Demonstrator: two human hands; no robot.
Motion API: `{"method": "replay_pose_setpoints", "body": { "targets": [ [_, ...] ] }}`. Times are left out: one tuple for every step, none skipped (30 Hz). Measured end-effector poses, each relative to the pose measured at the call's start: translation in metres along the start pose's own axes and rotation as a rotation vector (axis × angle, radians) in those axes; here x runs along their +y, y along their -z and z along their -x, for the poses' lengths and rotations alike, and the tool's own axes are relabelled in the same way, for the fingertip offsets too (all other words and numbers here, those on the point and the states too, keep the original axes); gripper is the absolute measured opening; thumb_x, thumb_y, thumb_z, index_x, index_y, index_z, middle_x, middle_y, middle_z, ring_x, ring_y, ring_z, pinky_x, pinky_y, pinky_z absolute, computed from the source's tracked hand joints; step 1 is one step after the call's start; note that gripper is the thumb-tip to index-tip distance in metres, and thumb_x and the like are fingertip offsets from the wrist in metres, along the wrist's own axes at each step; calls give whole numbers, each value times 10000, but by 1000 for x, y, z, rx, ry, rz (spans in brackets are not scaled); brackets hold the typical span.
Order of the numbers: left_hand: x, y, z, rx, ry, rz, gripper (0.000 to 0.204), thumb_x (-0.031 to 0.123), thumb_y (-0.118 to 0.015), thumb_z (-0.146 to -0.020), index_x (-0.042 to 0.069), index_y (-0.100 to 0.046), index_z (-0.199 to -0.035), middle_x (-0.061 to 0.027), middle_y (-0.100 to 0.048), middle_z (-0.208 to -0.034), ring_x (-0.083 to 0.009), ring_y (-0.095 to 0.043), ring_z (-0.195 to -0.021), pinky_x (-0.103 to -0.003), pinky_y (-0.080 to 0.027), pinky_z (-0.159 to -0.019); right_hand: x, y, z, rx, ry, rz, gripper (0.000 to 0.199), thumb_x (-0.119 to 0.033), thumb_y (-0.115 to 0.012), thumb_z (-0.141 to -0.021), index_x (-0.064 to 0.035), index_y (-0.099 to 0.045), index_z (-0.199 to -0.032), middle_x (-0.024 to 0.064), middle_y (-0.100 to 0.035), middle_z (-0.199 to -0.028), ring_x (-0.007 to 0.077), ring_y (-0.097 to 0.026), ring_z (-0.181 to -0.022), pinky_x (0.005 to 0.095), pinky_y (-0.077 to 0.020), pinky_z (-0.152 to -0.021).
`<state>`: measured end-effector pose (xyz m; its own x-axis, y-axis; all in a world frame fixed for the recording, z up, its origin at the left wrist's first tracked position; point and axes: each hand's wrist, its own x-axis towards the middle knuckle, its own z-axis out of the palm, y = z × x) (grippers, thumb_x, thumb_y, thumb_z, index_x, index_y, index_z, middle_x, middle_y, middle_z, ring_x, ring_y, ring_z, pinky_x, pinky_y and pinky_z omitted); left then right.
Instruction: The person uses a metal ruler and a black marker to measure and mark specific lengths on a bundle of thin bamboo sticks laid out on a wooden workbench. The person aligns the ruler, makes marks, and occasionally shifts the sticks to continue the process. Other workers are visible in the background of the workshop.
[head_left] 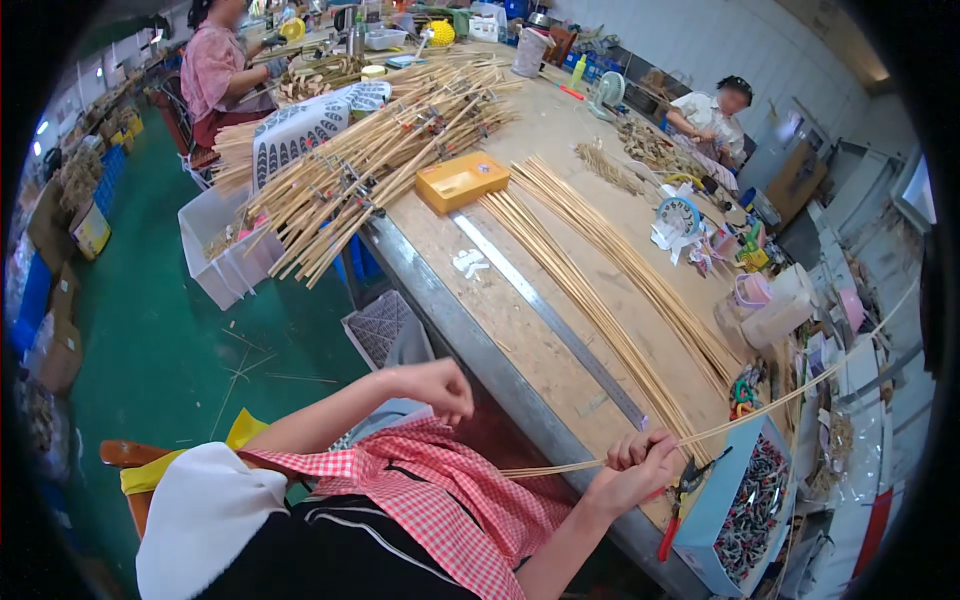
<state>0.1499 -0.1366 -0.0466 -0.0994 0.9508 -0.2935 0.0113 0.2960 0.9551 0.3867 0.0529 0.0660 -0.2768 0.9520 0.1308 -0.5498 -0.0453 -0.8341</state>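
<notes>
My right hand (pixel 640 468) is closed around a few long, thin pale cane strips (pixel 790 398). One end of the strips runs up to the right past the table edge, the other toward my lap. My left hand (pixel 440 390) is raised over the red checked apron (pixel 450 480), fingers curled in; anything inside them is hidden. Beside my right hand lie red-handled pliers (pixel 672 528) and an open pale-blue box (pixel 728 565) of small metal clips. Near its fingers are the lower ends of a metal ruler (pixel 560 337) and a bundle of straight sticks (pixel 590 312).
Another stick bundle (pixel 640 270) lies parallel. A yellow box (pixel 462 183) stands at the ruler's far end. A large pile of clipped sticks (pixel 370 170) overhangs the table's left edge, above a white bin (pixel 225 250). Two people work farther back. Containers crowd the right side.
</notes>
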Motion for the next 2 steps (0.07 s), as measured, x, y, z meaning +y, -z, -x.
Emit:
{"method": "replay_pose_setpoints", "body": {
  "targets": [
    [-20, 6, -3, -39, 68, -137, 230, 221, -709, -981, 8, -766, -1047, -75, -763, -892, -131, -721, -720, -272, -583, -663, 4, 0, 1, -30, 3, -7, 338, -354, -445, -1120, -105, -468, -893, -57, -262, -618, 43, -198, -474, 243, -148, -435],
    [-55, 19, -8, -6, 98, -56, 258, 250, -707, -976, 16, -759, -1071, -114, -763, -906, -166, -750, -787, -310, -625, -711, 8, -2, 1, -66, 0, -20, 333, -356, -452, -1118, -106, -468, -898, -61, -253, -620, 40, -196, -474, 241, -143, -429]
  ]
}}
